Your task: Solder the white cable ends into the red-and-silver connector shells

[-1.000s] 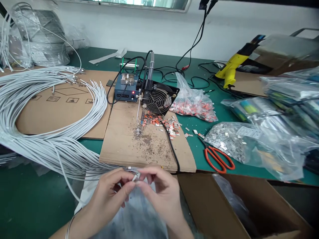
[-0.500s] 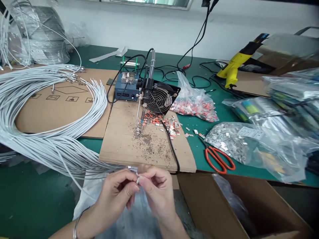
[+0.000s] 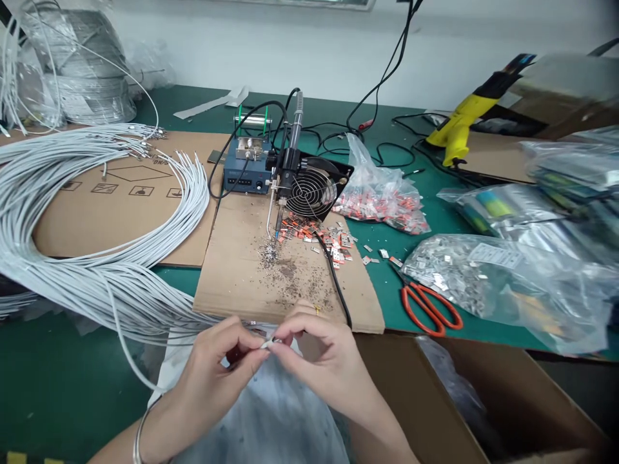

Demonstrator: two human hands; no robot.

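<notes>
Your left hand [image 3: 227, 367] and right hand [image 3: 329, 364] pinch the tip of a thin white cable [image 3: 267, 343] between their fingertips, just off the desk's near edge; both have slid slightly right since half a second ago. Behind them, the brown cardboard sheet [image 3: 242, 283] carries solder scraps. A clear plastic bag [image 3: 387, 200] holds small red-and-silver connectors. At the near right, an open cardboard box [image 3: 507, 399] holds crumpled plastic.

A thin grey wire end [image 3: 265, 343] with a small metal tip, pinched level between the left hand [image 3: 220, 374] and right hand [image 3: 329, 367], just off the surface's near edge.
</notes>
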